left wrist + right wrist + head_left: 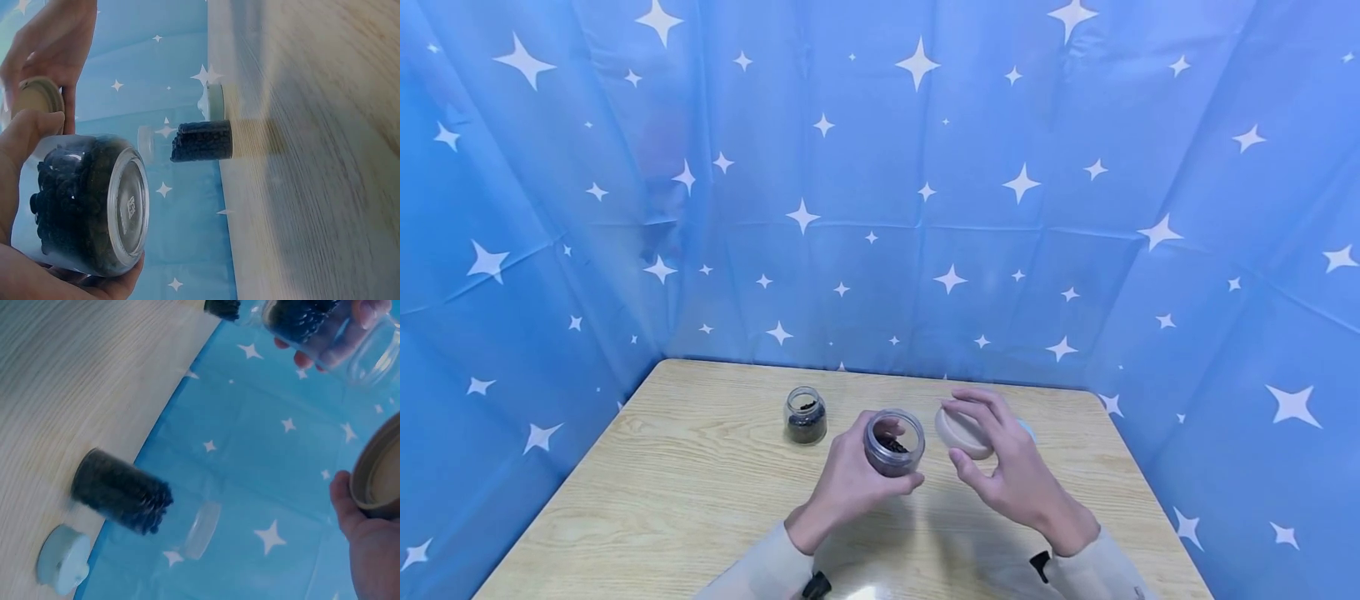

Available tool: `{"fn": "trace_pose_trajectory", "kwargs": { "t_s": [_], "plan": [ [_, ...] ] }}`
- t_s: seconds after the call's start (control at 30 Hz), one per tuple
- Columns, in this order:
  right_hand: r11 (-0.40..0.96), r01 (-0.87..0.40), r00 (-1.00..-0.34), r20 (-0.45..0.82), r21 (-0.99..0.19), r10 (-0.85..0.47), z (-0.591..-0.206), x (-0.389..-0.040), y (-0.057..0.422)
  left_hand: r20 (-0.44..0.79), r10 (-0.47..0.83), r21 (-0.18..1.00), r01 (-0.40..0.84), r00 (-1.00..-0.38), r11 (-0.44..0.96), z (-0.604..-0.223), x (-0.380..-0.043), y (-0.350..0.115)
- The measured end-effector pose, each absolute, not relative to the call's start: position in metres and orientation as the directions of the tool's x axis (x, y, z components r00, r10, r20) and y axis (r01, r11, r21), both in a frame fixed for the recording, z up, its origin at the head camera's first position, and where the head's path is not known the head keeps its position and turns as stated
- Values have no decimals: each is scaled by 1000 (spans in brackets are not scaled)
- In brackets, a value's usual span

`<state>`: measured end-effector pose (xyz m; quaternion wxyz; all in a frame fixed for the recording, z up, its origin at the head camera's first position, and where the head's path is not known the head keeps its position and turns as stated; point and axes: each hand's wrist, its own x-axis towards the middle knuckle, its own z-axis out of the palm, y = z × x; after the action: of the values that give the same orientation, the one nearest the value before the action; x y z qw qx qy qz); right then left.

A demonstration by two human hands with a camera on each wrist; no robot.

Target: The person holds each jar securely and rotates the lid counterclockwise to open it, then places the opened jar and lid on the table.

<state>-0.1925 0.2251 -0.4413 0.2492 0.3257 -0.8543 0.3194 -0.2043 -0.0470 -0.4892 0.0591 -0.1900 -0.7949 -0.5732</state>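
My left hand [850, 475] grips a clear glass jar [81, 206] round its side, tilted, with its mouth uncovered. Dark, small pieces fill part of it; their kind is unclear. To the right of the jar, my right hand [1018, 467] holds a round beige lid [964, 433] between fingers and thumb, apart from the jar. A second open glass jar [805, 421] with dark contents stands behind and left of my left hand. In the right wrist view, another clear jar [122, 494] of dark pieces stands on the table, mostly hidden in the head view.
A light blue, round lid-like object [62, 559] lies near that other jar, largely behind my right hand in the head view. The wooden table [700, 483] ends at a blue curtain [880, 183] with white stars, which also runs along both sides.
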Motion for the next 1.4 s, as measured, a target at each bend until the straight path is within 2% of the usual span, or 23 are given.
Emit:
{"fn": "trace_pose_trajectory", "kwargs": {
  "t_s": [0.13, 0.43, 0.67, 1.4],
  "plan": [
    [623, -674, -701, 607, -395, -374, -445, -191, 235, 311, 224, 886, 367, -924, 284, -488, -208, -48],
    [651, -655, -705, 621, -384, -343, -457, -191, 253, 289, 174, 872, 334, -941, 358, -489, -220, -46],
    [684, -608, -744, 588, -402, -317, -465, -189, 266, 299, 154, 841, 336, -942, 423, -492, -232, -45],
    [767, -516, -801, 532, -381, -275, -484, -187, 286, 278, 118, 857, 301, -953, 417, -497, -257, -46]
  ]
}}
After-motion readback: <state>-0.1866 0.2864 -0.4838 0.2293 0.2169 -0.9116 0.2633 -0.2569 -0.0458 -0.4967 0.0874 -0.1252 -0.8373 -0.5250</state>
